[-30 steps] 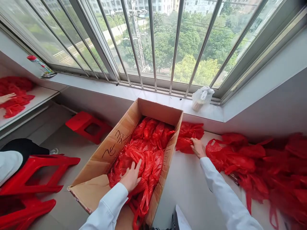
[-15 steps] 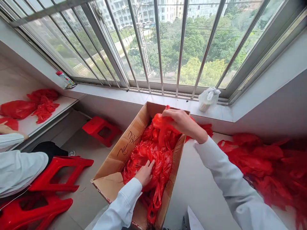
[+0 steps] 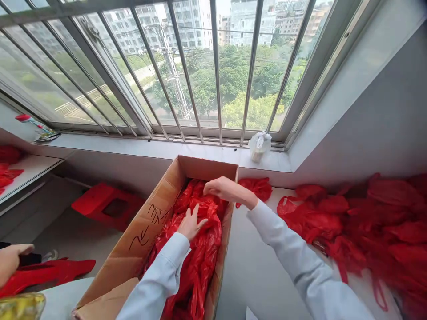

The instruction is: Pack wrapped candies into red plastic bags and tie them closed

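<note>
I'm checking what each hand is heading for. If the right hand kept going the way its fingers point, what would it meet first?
The right hand points left and down over the cardboard box, so it would probably meet the red bags heaped inside first, near the left hand; depth is uncertain.

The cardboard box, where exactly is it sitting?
In the head view the cardboard box sits low at centre, below the windowsill and left of the table, with both hands over the red bags inside it.
</note>
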The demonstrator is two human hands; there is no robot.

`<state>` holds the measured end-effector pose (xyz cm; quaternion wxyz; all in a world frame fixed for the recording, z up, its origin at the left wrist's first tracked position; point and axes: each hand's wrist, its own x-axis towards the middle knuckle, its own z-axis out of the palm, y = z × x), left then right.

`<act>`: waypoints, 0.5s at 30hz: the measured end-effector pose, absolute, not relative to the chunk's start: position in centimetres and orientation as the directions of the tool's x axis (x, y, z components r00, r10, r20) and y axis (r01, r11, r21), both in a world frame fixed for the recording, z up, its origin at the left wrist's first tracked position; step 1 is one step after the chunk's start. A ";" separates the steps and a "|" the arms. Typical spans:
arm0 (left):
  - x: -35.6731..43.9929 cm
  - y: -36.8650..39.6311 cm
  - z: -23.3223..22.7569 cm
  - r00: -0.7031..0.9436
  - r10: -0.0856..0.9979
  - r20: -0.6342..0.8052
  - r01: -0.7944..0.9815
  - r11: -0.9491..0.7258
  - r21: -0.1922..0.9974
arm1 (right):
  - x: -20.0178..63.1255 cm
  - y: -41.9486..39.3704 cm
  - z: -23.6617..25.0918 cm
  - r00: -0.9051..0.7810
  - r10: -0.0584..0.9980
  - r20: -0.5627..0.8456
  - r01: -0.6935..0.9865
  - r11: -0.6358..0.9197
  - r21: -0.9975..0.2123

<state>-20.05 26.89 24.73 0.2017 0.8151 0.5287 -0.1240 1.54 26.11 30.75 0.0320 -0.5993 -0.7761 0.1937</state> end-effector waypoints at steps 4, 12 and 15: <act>-16.8 27.6 21.1 0.370 0.783 -0.500 0.929 -0.316 0.191 | 10.8 24.2 27.8 0.127 0.976 -0.175 0.948 -0.171 -0.269; -16.9 25.7 19.2 0.436 0.703 -0.562 0.897 -0.390 0.207 | 11.1 22.4 18.4 0.406 0.862 -0.303 0.797 -0.496 -0.344; -17.7 25.5 19.2 0.457 0.688 -0.565 0.886 -0.406 0.223 | 12.8 21.0 19.1 0.439 0.861 -0.257 0.729 -0.508 -0.459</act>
